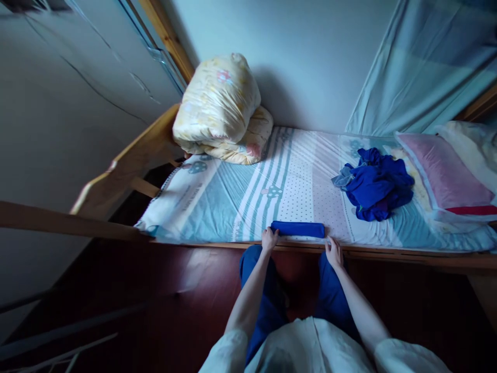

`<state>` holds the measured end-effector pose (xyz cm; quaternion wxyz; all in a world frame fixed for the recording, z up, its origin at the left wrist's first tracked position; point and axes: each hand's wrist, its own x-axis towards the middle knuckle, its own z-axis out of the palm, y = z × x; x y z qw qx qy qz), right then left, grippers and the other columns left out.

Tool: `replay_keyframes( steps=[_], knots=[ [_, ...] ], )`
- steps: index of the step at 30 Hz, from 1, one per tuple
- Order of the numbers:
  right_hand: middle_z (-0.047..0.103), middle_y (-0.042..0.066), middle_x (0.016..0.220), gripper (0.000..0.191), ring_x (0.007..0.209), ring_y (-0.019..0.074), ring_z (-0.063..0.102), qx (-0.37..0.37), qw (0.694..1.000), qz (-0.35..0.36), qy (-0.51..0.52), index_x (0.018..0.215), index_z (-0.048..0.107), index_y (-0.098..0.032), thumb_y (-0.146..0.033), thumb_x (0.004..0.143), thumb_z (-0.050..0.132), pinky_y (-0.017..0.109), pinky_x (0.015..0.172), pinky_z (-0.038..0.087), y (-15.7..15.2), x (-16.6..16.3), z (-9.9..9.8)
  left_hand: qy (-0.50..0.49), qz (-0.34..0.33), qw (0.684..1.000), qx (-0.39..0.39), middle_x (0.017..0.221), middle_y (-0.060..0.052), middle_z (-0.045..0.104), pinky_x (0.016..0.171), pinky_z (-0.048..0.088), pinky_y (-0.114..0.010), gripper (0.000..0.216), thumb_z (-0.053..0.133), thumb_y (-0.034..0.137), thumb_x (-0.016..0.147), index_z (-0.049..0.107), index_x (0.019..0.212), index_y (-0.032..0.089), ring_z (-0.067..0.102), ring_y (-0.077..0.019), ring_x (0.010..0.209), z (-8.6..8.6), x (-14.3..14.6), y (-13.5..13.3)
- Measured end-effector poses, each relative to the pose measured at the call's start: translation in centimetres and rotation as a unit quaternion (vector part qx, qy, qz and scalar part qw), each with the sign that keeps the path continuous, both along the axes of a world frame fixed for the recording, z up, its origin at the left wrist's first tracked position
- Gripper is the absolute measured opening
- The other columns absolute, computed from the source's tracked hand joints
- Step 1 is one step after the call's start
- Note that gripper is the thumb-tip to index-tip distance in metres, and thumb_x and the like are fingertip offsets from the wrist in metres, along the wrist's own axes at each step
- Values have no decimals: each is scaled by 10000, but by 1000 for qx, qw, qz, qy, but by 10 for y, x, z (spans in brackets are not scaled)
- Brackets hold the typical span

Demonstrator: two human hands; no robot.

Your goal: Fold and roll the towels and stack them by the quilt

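A narrow folded piece of blue cloth (pixel 298 229) lies flat along the front edge of the bed, its long side parallel to that edge. At its left end, my left hand (pixel 269 240) is closed with the fingers on the cloth's corner. My right hand (pixel 334 252) is just off the right end, fingers bent and slightly apart, with nothing visible in them. Farther right on the mattress, a crumpled heap of blue clothes (pixel 378 184) has a paler grey-blue piece at its left side.
The bed's patterned sheet (pixel 295 194) spreads under everything. A rolled yellowish quilt (pixel 219 103) sits at the back left, and a pink pillow (pixel 450 168) lies at the right. A wooden bed end (pixel 116 171) rises on the left; a pale curtain (pixel 415 72) hangs at the back right.
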<state>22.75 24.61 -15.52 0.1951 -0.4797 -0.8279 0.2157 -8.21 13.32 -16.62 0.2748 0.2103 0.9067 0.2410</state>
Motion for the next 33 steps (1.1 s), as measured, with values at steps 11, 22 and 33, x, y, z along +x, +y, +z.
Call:
replay_keyframes(
  steps=[11,22,33],
  knots=[
    [744,153,1098,413,1061,292,666,98,993,-24,-53,1277,661,-185,-288,957,421,444,948,521,-30,56,56,-104,76,986,109,884,-80,737,748,558,-276,326,670,246,794,636,1092,118,733,-213,894,29,-6,28],
    [698,161,1226,458,1184,311,628,80,996,38,7,1363,588,-194,-276,921,501,502,1014,519,12,74,60,-94,-13,953,287,940,-33,720,875,547,-307,265,614,186,714,610,978,177,688,-189,940,95,14,67],
    [546,216,1456,933,1343,375,516,44,979,52,191,1508,389,-153,-461,733,808,522,1093,450,17,-72,134,-29,-261,903,340,1076,-95,767,883,565,-353,325,660,116,696,711,1013,167,695,-232,987,204,60,76]
  ],
)
